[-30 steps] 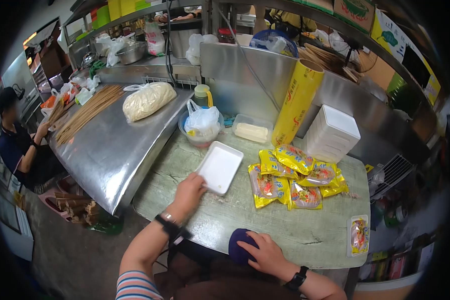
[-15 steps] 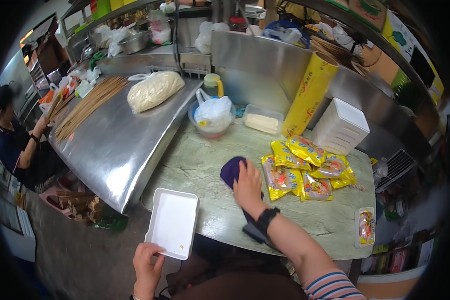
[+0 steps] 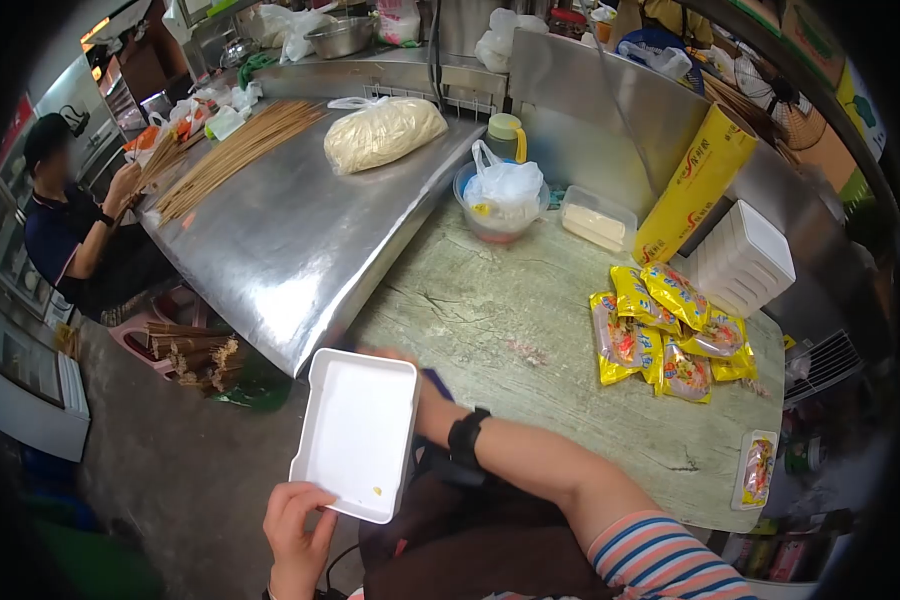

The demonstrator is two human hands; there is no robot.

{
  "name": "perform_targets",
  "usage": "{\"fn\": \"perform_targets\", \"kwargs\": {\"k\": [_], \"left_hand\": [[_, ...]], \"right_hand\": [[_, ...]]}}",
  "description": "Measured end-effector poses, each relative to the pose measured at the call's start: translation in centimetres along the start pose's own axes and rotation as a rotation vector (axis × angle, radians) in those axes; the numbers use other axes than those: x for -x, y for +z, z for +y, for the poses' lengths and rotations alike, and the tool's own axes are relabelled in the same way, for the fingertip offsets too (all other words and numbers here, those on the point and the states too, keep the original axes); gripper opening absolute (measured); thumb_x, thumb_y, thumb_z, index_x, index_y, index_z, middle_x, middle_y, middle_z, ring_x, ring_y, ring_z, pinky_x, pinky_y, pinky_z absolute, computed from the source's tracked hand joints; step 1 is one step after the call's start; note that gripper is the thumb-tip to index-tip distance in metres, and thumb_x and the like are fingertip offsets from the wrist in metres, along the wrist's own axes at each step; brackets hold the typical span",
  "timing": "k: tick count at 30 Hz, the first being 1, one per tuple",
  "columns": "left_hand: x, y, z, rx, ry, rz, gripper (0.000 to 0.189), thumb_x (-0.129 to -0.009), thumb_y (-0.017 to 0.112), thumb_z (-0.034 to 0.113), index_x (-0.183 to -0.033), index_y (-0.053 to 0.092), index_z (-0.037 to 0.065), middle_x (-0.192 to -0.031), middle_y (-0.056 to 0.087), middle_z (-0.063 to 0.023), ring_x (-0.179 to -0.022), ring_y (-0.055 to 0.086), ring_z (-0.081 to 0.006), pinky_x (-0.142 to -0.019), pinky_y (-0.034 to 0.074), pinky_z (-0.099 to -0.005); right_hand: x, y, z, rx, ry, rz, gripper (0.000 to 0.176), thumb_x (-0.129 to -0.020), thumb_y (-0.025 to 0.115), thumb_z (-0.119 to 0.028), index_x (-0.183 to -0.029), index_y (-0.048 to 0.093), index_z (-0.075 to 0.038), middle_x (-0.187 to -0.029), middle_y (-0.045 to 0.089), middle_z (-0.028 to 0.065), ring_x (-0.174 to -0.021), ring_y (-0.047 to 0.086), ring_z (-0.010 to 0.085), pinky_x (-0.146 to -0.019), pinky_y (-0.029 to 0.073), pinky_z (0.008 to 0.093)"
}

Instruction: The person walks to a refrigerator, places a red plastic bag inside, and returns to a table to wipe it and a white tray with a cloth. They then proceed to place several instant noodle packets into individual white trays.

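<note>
A white tray (image 3: pixel 358 430) is tilted in my left hand (image 3: pixel 299 528), whose thumb and fingers pinch its lower left corner. A small yellowish bit lies inside the tray near its lower right corner. My right hand (image 3: pixel 425 402) is mostly hidden behind the tray's right edge, so its fingers do not show clearly. Part of a dark purple cloth (image 3: pixel 442 385) shows beside that hand, over the near edge of the marbled table (image 3: pixel 470 290). Yellow packets (image 3: pixel 686 374) lie in a pile to the right.
A yellow roll (image 3: pixel 695 185) leans near stacked white trays (image 3: pixel 745 255). A bowl (image 3: pixel 500 230) holding a bag stands by a clear container (image 3: pixel 598 222). The steel counter (image 3: pixel 280 240) bears skewers (image 3: pixel 235 155) and a bagged mass (image 3: pixel 382 135). A person (image 3: pixel 70 220) sits at far left holding sticks.
My right hand and the purple cloth have moved left across the table to its near edge, behind the tray. The view has shifted left; my left hand still holds the tray.
</note>
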State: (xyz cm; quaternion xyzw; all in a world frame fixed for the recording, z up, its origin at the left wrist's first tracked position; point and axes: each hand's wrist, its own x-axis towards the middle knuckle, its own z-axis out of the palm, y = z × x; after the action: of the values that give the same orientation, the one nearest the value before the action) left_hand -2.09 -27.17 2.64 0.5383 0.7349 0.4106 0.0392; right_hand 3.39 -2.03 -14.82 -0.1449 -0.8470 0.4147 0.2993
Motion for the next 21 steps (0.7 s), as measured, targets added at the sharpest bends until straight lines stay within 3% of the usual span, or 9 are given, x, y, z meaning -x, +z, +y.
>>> {"fn": "perform_targets", "kwargs": {"k": [4, 6, 8, 10, 14, 16, 17, 19, 21], "left_hand": [[0.5, 0.2, 0.1, 0.050, -0.012, 0.012, 0.032, -0.065, 0.074, -0.012, -0.091, 0.067, 0.006, -0.092, 0.062, -0.0110, -0.082, 0.064, -0.0259, -0.068, 0.053, -0.0325], [1.1, 0.6, -0.8, -0.027, 0.118, 0.032, 0.033, -0.065, 0.076, -0.009, -0.092, 0.067, 0.008, -0.091, 0.063, -0.0104, -0.082, 0.064, -0.0276, -0.068, 0.053, -0.0343], [2.6, 1.1, -1.6, 0.007, 0.084, 0.038, 0.033, -0.065, 0.077, -0.006, -0.093, 0.068, 0.010, -0.092, 0.065, -0.0101, -0.081, 0.064, -0.0286, -0.067, 0.053, -0.0358], [3.3, 1.2, -1.4, -0.043, -0.006, 0.067, 0.031, -0.064, 0.077, -0.007, -0.087, 0.064, 0.008, -0.091, 0.064, -0.0104, -0.081, 0.063, -0.0274, -0.070, 0.051, -0.0341], [2.8, 0.2, -2.0, 0.038, 0.010, -0.025, 0.027, -0.075, 0.075, -0.002, -0.099, 0.065, 0.004, -0.103, 0.063, -0.0143, -0.093, 0.063, -0.0319, -0.080, 0.052, -0.0398], [2.1, 0.1, -2.0, 0.007, 0.059, -0.048, 0.031, -0.071, 0.076, -0.011, -0.097, 0.065, 0.002, -0.098, 0.063, -0.0142, -0.089, 0.063, -0.0298, -0.076, 0.053, -0.0355], [1.7, 0.3, -2.2, 0.010, 0.054, -0.051, 0.031, -0.071, 0.076, -0.011, -0.097, 0.065, 0.002, -0.098, 0.063, -0.0142, -0.089, 0.063, -0.0298, -0.076, 0.053, -0.0355], [1.2, 0.8, -2.8, 0.051, 0.118, -0.038, 0.028, -0.072, 0.076, -0.009, -0.096, 0.066, 0.003, -0.098, 0.064, -0.0141, -0.090, 0.063, -0.0308, -0.077, 0.052, -0.0367], [0.2, 1.1, -2.6, 0.051, 0.117, -0.033, 0.028, -0.072, 0.076, -0.008, -0.096, 0.066, 0.003, -0.097, 0.064, -0.0139, -0.089, 0.063, -0.0312, -0.077, 0.052, -0.0371]], "right_hand": [[4.2, -4.4, -6.2, -0.109, 0.032, -0.186, 0.045, -0.075, 0.071, -0.010, -0.117, 0.062, 0.000, -0.118, 0.062, 0.0152, -0.112, 0.055, 0.0337, -0.099, 0.044, 0.0396], [6.7, -8.1, -5.7, 0.097, -0.089, -0.219, 0.037, -0.073, 0.068, -0.005, -0.110, 0.065, -0.003, -0.114, 0.064, 0.0146, -0.110, 0.058, 0.0338, -0.097, 0.046, 0.0399], [7.1, -12.3, -6.0, -0.202, 0.149, 0.036, 0.039, -0.071, 0.065, -0.004, -0.110, 0.064, -0.005, -0.111, 0.064, 0.0135, -0.109, 0.060, 0.0343, -0.096, 0.047, 0.0406], [6.1, -16.7, -4.1, -0.084, 0.311, 0.392, 0.041, -0.069, 0.066, -0.006, -0.110, 0.064, -0.008, -0.111, 0.065, 0.0121, -0.109, 0.059, 0.0340, -0.099, 0.046, 0.0413], [3.6, -22.5, 9.1, 0.979, 0.435, 0.743, 0.044, -0.072, 0.065, -0.009, -0.116, 0.061, -0.001, -0.119, 0.061, 0.0163, -0.111, 0.056, 0.0374, -0.099, 0.044, 0.0447], [0.2, -20.2, 7.4, 0.975, 0.471, 0.681, 0.047, -0.071, 0.064, -0.008, -0.117, 0.060, 0.001, -0.122, 0.059, 0.0193, -0.112, 0.054, 0.0395, -0.098, 0.043, 0.0476], [-1.5, -18.1, 5.9, 0.769, 0.467, 0.560, 0.046, -0.071, 0.062, -0.004, -0.117, 0.060, 0.001, -0.121, 0.059, 0.0197, -0.110, 0.055, 0.0393, -0.096, 0.044, 0.0492], [-3.6, -12.0, 4.0, 0.680, 0.061, 0.501, 0.040, -0.071, 0.059, 0.000, -0.111, 0.062, -0.001, -0.108, 0.062, 0.0191, -0.102, 0.056, 0.0386, -0.089, 0.045, 0.0493], [-4.8, -6.5, 0.2, 0.472, 0.035, 0.162, 0.036, -0.076, 0.058, -0.004, -0.111, 0.063, -0.001, -0.107, 0.061, 0.0177, -0.098, 0.056, 0.0370, -0.087, 0.046, 0.0475]]}}
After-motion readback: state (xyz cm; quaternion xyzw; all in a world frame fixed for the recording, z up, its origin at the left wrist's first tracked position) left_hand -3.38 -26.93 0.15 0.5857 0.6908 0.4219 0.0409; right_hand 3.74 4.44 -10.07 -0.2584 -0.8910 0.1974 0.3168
